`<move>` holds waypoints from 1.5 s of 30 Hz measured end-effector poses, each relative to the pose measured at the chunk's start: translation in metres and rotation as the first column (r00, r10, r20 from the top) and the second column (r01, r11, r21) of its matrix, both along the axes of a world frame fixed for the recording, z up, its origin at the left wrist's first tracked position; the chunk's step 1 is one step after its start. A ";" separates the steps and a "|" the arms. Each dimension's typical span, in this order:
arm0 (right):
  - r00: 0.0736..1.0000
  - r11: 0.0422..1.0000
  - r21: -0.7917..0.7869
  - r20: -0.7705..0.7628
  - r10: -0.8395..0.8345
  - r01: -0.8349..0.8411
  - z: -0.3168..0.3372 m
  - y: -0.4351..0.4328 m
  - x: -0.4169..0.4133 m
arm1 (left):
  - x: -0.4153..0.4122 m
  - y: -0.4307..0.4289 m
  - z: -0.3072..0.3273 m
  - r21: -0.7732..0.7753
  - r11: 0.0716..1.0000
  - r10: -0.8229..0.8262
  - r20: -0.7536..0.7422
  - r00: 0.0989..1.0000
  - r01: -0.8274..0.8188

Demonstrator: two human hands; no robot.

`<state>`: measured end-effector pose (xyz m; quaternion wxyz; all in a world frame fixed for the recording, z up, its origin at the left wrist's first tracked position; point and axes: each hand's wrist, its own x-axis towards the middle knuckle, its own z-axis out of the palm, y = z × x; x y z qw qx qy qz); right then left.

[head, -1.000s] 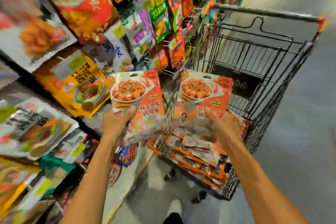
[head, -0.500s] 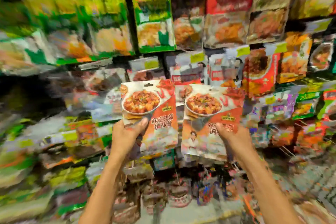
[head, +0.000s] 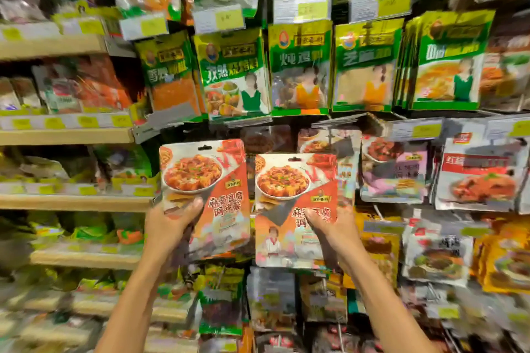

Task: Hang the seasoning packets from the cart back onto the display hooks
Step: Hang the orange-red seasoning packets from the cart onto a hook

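I hold two matching orange-and-white seasoning packets upright in front of the display wall, each showing a bowl of tofu in red sauce. My left hand (head: 169, 223) grips the left packet (head: 212, 180) at its lower left, thumb on the front. My right hand (head: 332, 226) grips the right packet (head: 289, 195) at its lower right, slightly lower than the other. Each packet has a dark hang slot at its top edge. The space behind them is dark, and any hook there is hidden. The cart is out of view.
Green seasoning packets (head: 238, 71) hang in a row just above. Red and white sauce packets (head: 476, 175) hang to the right, with more packets (head: 269, 295) below my hands. Wooden shelves (head: 66, 135) with yellow price tags fill the left side.
The view swung from the cart round to the display wall. Both hands carried their packets up from over the cart and now hold them before the hooks.
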<state>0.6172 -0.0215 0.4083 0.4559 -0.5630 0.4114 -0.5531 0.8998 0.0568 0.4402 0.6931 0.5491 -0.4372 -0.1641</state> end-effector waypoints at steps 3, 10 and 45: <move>1.000 1.000 0.020 -0.006 0.000 0.000 0.007 -0.026 0.044 | 0.044 -0.017 0.002 0.006 1.000 0.019 -0.042 0.999 -0.019; 0.999 0.995 0.091 -0.014 -0.045 0.046 0.023 -0.087 0.099 | 0.084 -0.053 0.003 0.045 0.999 -0.015 -0.049 0.999 0.017; 0.959 0.974 0.026 -0.184 -0.216 0.225 0.014 -0.119 0.107 | 0.053 -0.064 0.015 0.070 0.988 -0.133 -0.077 0.988 0.138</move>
